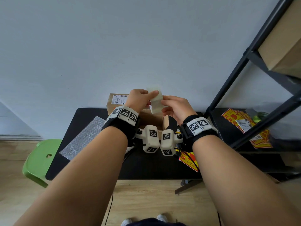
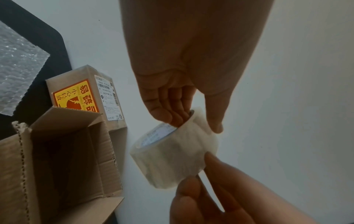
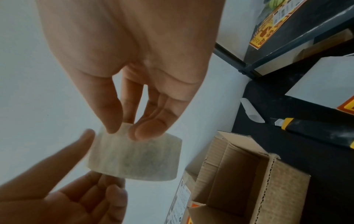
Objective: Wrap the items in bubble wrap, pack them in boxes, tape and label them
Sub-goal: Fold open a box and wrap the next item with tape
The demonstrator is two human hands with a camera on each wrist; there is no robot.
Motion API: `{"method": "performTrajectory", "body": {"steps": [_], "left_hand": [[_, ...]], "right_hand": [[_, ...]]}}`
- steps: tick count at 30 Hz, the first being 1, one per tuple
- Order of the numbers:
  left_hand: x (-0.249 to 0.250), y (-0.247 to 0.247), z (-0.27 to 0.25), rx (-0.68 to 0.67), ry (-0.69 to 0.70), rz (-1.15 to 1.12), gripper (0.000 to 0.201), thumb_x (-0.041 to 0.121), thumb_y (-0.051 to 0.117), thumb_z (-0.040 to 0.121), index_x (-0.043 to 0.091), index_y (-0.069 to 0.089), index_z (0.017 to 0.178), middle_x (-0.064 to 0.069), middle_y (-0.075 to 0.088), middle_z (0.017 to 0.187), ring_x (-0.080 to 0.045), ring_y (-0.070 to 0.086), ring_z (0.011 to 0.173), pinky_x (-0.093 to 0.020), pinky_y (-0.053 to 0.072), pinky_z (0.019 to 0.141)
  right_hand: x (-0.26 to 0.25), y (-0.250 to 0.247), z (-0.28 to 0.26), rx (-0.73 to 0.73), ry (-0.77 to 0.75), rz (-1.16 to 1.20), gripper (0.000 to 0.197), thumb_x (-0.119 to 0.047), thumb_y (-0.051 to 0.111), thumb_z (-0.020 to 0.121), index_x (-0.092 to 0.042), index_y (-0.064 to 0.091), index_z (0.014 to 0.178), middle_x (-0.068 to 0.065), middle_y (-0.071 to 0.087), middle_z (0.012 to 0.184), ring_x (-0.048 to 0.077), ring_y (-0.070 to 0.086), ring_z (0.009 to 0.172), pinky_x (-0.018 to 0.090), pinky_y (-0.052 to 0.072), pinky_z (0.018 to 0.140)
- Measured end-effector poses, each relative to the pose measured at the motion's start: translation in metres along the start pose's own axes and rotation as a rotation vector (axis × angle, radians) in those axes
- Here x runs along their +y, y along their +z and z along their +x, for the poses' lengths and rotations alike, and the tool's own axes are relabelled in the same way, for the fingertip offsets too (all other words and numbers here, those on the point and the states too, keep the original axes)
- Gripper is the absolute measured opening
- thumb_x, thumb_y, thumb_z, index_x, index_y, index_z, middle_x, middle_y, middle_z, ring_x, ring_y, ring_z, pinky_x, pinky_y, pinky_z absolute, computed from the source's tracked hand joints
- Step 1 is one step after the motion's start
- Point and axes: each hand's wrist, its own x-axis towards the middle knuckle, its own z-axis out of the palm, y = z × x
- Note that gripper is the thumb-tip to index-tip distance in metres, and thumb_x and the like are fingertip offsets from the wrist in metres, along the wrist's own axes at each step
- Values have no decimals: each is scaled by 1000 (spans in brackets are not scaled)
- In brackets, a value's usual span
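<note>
Tape roll (image 2: 173, 153), clear and milky with a printed core, is held up in the air above the open cardboard box (image 2: 63, 159) on the black bench (image 1: 97, 170). The left hand (image 2: 191, 72) has fingers (image 2: 172, 106) hooked through the core with the thumb on the outer face. The right hand (image 3: 134, 60) seems to pinch the roll's edge between thumb and fingertips, though blur hides any loose end. Behind stands a sealed, labelled box (image 2: 86, 94).

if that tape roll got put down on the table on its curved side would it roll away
Probably, since the tape roll is a round, wide cylinder; laid on a flat end it should stay put. It looks light: the left hand holds it in the air with fingers hooked in its core. Its glossy clear surface may be slippery where the right hand pinches it.
</note>
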Motion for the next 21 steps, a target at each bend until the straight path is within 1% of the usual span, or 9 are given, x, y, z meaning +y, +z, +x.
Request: {"method": "performTrajectory", "body": {"steps": [1, 4, 7, 10, 13, 16, 18, 19, 21], "left_hand": [[-1, 0, 0, -4, 1, 6, 36, 35, 71, 87, 0, 71, 93, -5, 70, 77, -19, 68, 73, -24, 57, 62], [-4, -1, 1, -47, 1, 33, 42, 39, 72, 85, -1, 71, 96, -15, 72, 90, -23, 68, 79, -37, 60, 79], [-6, -3, 0, -70, 4, 21, 38, 38, 73, 85, 1, 72, 93, -17, 73, 92, -32, 71, 89, -44, 58, 85], [-5, -4, 1, -107, 19, 12, 26, 32, 73, 86, 6, 72, 86, -15, 74, 91, -27, 71, 83, -40, 58, 85], [-3, -5, 0, -141, 22, 6, 19, 25, 71, 89, 6, 72, 92, -12, 73, 94, -21, 70, 82, -30, 58, 79], [-5, -6, 3, -162, 15, 10, 21, 22, 72, 87, 5, 73, 100, -12, 74, 99, -28, 71, 95, -38, 57, 88], [-5, -4, 2, -159, 0, -8, 19, 19, 71, 87, 6, 72, 101, -12, 74, 99, -28, 70, 96, -39, 57, 89], [-4, -2, 2, -146, -3, -23, 18, 19, 70, 87, 6, 72, 100, -11, 73, 97, -27, 71, 93, -38, 57, 86], [-2, 1, 1, -99, -4, -42, 19, 24, 69, 88, 7, 71, 97, -8, 72, 91, -22, 70, 82, -31, 57, 74]], "right_hand": [[0, 0, 0, -4, -8, 0, 22, -1, 64, 89, -6, 71, 110, 14, 68, 89, 17, 61, 62, 25, 53, 56], [0, -1, -1, -12, -24, -1, 21, -2, 67, 88, -9, 71, 108, 11, 68, 85, 16, 61, 62, 25, 53, 57], [2, -1, -2, -17, -25, 1, 24, -3, 68, 88, -7, 71, 111, 9, 69, 84, 14, 61, 62, 24, 52, 56], [2, 0, -3, -12, -21, 25, 21, -4, 68, 89, -9, 71, 109, 9, 67, 82, 14, 60, 61, 23, 51, 55], [2, 0, -2, -12, -16, 49, 17, -3, 66, 90, -10, 71, 105, 9, 67, 83, 13, 58, 60, 22, 50, 54], [3, 0, -1, -3, -15, 67, 18, -2, 65, 91, -8, 70, 107, 11, 67, 85, 13, 57, 59, 22, 49, 53], [2, 0, 0, 1, -18, 63, 21, -2, 65, 90, -5, 70, 110, 11, 66, 84, 13, 57, 60, 23, 49, 53], [0, 0, 1, 0, -19, 59, 23, -1, 65, 90, -4, 69, 113, 10, 66, 83, 14, 57, 60, 23, 49, 54], [-2, -1, 1, -18, -19, 54, 28, 1, 63, 90, -2, 67, 118, 11, 65, 82, 15, 58, 62, 23, 51, 55]]}}
